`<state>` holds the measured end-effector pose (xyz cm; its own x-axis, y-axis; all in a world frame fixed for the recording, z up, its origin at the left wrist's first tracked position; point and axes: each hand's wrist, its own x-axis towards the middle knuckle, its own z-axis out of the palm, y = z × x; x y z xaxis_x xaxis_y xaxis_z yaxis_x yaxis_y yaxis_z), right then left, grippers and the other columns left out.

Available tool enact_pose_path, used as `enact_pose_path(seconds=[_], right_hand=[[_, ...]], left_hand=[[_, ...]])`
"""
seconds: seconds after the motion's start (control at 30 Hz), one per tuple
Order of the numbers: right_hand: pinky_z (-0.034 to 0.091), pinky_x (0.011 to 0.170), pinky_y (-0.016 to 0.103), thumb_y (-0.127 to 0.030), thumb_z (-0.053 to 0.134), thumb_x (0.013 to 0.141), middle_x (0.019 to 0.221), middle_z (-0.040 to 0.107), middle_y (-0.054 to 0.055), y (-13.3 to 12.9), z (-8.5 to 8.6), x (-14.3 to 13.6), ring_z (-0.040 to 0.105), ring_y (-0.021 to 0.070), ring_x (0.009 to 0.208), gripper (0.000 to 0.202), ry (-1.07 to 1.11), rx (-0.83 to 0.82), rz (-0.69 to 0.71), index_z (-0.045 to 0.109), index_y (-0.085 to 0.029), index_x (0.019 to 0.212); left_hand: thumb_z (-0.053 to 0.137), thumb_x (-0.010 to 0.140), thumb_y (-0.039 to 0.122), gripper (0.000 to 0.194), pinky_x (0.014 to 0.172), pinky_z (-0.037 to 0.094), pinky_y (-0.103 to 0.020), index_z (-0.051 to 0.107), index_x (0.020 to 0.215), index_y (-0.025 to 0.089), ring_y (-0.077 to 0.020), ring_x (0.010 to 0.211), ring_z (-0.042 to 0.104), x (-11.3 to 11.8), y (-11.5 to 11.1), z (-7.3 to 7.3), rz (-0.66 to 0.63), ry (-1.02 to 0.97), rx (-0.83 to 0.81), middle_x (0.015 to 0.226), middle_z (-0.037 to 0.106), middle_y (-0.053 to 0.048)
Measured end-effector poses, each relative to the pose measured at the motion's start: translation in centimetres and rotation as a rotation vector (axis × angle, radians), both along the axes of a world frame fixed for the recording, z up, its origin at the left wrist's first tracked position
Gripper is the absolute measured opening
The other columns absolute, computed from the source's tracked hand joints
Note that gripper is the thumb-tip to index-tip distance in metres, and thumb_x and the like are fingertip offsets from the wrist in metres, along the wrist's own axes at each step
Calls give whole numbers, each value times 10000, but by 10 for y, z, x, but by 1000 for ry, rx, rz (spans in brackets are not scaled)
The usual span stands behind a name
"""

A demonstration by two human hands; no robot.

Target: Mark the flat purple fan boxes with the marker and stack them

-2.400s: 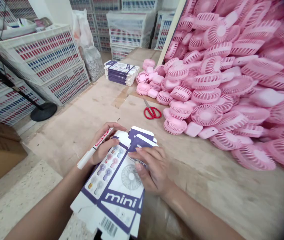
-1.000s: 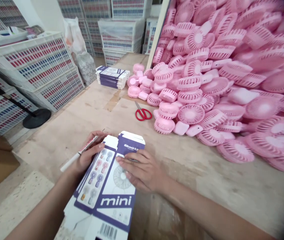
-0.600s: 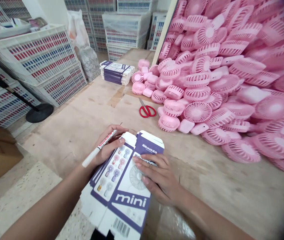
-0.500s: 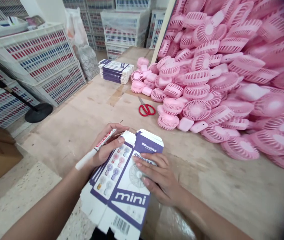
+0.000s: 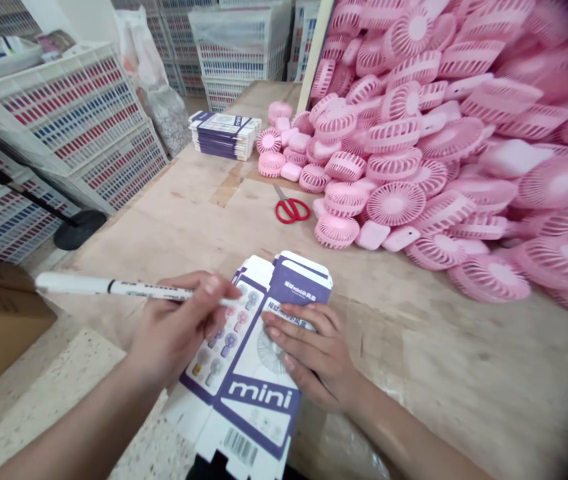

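Pinched between the fingers of my left hand (image 5: 184, 327) is a white marker pen (image 5: 139, 288). Its tip end points right, over the printed panel of small coloured fans, and its other end sticks out to the left. Below lie flat purple-and-white fan boxes (image 5: 260, 393), stacked and marked "mini", at the table's near edge. My right hand (image 5: 317, 353) rests flat on the top box with its fingers stretched out, covering part of the large fan picture. Whether the pen tip touches the card I cannot tell.
Red-handled scissors (image 5: 292, 210) lie beyond the boxes. A large heap of pink handheld fans (image 5: 397, 203) fills the right side. Another stack of folded boxes (image 5: 224, 135) sits at the far table edge. White crates (image 5: 89, 100) and a black stand base (image 5: 80, 229) are on the left.
My left hand has come off the boxes' left edge and turned the pen from slanting along the hand to lying nearly level over the top box. My right hand has stayed in place.
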<state>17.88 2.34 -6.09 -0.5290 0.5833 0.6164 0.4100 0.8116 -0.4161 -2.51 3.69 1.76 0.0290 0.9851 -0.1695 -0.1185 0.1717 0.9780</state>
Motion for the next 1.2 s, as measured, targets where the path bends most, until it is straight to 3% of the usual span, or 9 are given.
enact_pose_path(seconds=[0.07,0.17,0.27,0.47,0.6,0.7,0.87,1.2], right_hand=[[297,920,406,-164,436,839,1147,634,54,0,1,-1,478,204,1146,299,21,5,-12,561,-150,1111],[308,912,398,-161,442,834,1122,648,50,0,0,-3,500,199,1124,286,50,14,-23,584,-149,1081],[319,909,399,-160,441,831,1122,647,46,0,-2,-4,513,197,1114,292,65,17,-32,588,-154,1082],[329,914,411,-172,446,821,1137,639,37,-1,-7,-4,519,200,1121,300,104,5,-37,591,-167,1084],[326,918,408,-178,448,823,1138,637,35,-1,-7,-3,518,194,1121,290,118,5,-41,601,-166,1070],[329,922,400,-165,453,816,1120,647,39,0,-4,-3,522,188,1115,283,123,6,-40,611,-152,1050],[350,910,381,-162,459,807,1099,655,36,3,-1,-3,536,179,1099,271,111,26,-23,621,-145,1023],[368,896,366,-164,464,809,1080,663,31,4,1,-2,555,172,1082,244,122,19,-32,639,-153,978]], left_hand=[[647,733,280,104,425,327,-187,637,741,176,-68,448,405,1,-8,0,-11,100,-74,513,483,39],[663,673,194,84,430,340,-174,588,702,170,-64,469,425,3,-16,-2,15,218,-43,550,507,42],[622,698,202,86,391,320,-170,551,665,167,-58,410,405,7,-23,1,50,318,-21,484,496,50],[576,740,216,110,379,306,-175,509,664,174,-68,401,440,18,-28,6,272,530,18,475,524,44],[579,736,200,107,362,289,-195,491,677,187,-68,392,403,12,-24,-3,174,588,109,533,550,32],[576,726,145,95,393,332,-211,501,685,186,-92,460,467,4,-26,-8,103,675,221,619,590,2],[586,682,30,181,435,387,-211,512,718,191,-118,547,547,1,-33,-10,70,627,370,625,578,13],[579,644,-10,205,420,388,-203,533,691,183,-99,492,529,8,-31,-9,65,689,435,593,556,23]])
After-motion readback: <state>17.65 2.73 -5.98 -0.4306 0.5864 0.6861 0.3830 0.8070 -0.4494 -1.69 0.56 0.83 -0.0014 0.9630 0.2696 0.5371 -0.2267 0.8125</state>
